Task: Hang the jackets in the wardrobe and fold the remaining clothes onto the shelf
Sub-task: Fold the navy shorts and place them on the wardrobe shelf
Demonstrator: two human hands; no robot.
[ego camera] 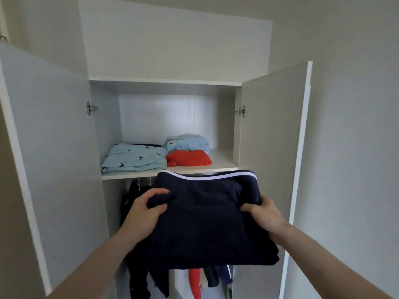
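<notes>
Navy garment (207, 216): folded flat, white stripe along its far edge, held up in front of the open wardrobe (269, 126), just below the shelf's front lip.
Left hand (144, 214): clamped on the left edge, thumb on top, fingers curled into the cloth.
Right hand (265, 216): gripping the right edge, fingers wrapped round the fold.
Shelf (220, 162): already busy! A light blue patterned piece (133, 158) lies folded on the left; beside it, touching, a red folded item (187, 158) with another light blue bundle (187, 142) behind it, resting partly on top.
Hanging clothes (138, 190): dark pieces and something red dangle below the shelf, mostly hidden behind the garment.
Doors: both swung wide open.
</notes>
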